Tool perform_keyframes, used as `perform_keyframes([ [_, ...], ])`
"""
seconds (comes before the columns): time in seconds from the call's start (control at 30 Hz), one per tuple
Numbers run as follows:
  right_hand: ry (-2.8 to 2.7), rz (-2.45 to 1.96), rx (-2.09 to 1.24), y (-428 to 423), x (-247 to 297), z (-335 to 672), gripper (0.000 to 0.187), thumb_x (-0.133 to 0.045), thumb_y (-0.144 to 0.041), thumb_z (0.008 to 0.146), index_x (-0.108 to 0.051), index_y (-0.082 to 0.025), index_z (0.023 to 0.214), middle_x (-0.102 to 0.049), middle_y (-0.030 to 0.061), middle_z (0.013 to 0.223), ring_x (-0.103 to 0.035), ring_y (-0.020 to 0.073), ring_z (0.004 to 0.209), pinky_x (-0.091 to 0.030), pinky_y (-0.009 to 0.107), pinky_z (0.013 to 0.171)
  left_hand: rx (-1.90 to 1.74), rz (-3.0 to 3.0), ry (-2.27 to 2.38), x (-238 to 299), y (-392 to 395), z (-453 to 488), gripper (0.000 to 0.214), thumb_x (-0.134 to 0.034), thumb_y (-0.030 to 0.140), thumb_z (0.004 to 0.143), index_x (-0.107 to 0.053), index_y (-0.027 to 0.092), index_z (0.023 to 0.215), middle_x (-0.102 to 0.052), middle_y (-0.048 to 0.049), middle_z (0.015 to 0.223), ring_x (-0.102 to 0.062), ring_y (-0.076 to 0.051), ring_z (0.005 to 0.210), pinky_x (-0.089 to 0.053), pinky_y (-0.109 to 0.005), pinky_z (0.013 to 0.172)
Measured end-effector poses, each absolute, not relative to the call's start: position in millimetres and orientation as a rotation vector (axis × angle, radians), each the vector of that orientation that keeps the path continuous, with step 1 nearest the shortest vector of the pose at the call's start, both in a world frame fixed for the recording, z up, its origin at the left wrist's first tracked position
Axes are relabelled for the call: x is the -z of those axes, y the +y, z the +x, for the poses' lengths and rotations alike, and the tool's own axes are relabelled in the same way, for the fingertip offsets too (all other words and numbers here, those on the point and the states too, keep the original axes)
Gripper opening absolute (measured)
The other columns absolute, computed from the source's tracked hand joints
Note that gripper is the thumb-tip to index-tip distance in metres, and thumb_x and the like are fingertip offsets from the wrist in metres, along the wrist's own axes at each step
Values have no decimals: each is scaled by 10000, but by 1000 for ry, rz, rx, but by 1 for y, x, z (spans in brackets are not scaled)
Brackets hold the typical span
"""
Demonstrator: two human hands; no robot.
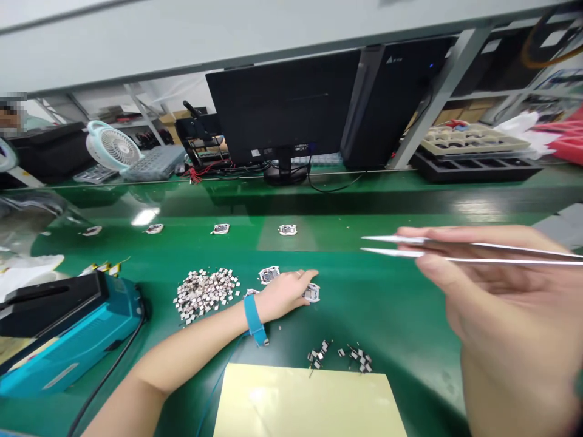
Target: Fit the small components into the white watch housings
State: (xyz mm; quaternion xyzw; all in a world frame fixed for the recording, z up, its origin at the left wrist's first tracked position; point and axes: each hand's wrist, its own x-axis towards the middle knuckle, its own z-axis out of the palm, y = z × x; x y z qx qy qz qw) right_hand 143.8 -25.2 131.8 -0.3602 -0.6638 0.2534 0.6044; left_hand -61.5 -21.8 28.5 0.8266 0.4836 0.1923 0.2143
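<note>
- Head view, looking down over a green bench mat [410, 315], had both of the person's hands in frame.
- The right hand [505, 297] was raised over the right side of the mat, with thumb and fingers pinching long, slim steel tweezers [392, 246]. The pointed tips faced left, slightly apart, with nothing visible between them.
- The left hand [285, 295] lay low on the mat, fingers pressed together and holding nothing, its fingertips at a white-framed square part [312, 293]. Another such part [268, 275] sat just beyond the hand.
- A blue wrist strap [253, 318] circled the left wrist, with a thin cord trailing from it.
- A heap of small white-and-dark components [204, 295] lay just left of the left hand.
- Two small clusters of dark components [359, 359] lay between the hands, just above a pale yellow sheet [300, 400].
- Four more white-framed parts [220, 229] sat in a row across the far side of the mat.
- A blue-and-black bag sealer [68, 328] stood at the left edge.
- Beyond the mat were a monitor's back [282, 103], a white desk fan [113, 145] and a beige compartment tray [473, 139] on a black tray [473, 169].
</note>
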Motion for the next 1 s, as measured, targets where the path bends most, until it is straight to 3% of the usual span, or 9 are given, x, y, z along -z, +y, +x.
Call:
perform_keyframes([
  [0.07, -1611, -834, -594, -24, -133, 136, 166, -658, -142, 713, -635, -239, 845, -656, -9, 824, -639, 153, 697, -590, 277, 662, -652, 2252, 1349, -46, -22, -64, 632, -693, 106, 649, -388, 144, 1201, -623, -106, 996, -619, -242, 866, -529, -357, 728],
  [0.2, -1836, -734, -679, -25, -128, 124, 178, -645, -146, 725, -621, -242, 872, -664, -13, 827, -649, 138, 746, -581, 204, 635, -1013, 2145, 1296, -95, -38, -68, 683, -642, 170, 708, -247, 193, 1265, -599, -62, 1040, -615, -146, 862, -528, -251, 753],
  [0.33, -1867, -633, -726, -34, -127, 122, 206, -652, -128, 719, -606, -246, 882, -667, -19, 845, -645, 123, 773, -572, 168, 672, -1404, 1964, 1132, -116, -64, -64, 623, -676, 129, 663, -377, 197, 1206, -614, -60, 1032, -614, -153, 911, -527, -225, 788],
  [0.53, -1869, -571, -755, -48, -131, 124, 256, -637, -72, 708, -596, -244, 893, -666, -39, 899, -637, 102, 783, -567, 124, 678, -1543, 1904, 1003, -113, -75, -61, 587, -709, 120, 664, -438, 195, 1179, -621, -79, 1048, -621, -192, 936, -559, -231, 744],
  [0.7, -1774, -533, -786, -50, -128, 124, 300, -616, -25, 695, -596, -230, 913, -667, -16, 875, -635, 131, 806, -579, 171, 706, -1695, 2078, 884, -115, -73, -64, 471, -748, 101, 626, -518, 151, 1034, -634, -99, 1017, -613, -224, 944, -525, -338, 822],
  [0.83, -1783, -536, -868, -51, -127, 126, 251, -669, -149, 703, -598, -264, 915, -667, -18, 830, -635, 153, 783, -589, 219, 661, -1693, 2195, 870, -120, -73, -65, 260, -732, 109, 653, -540, 115, 828, -637, -147, 990, -638, -241, 880, -522, -364, 768],
  [1.0, -1827, -565, -779, -53, -126, 127, 266, -641, -119, 722, -598, -275, 933, -665, -25, 868, -633, 145, 801, -574, 229, 700, -1583, 2351, 919, -128, -76, -66, 156, -723, 122, 658, -576, 92, 702, -623, -204, 994, -633, -252, 856, -539, -325, 667],
])
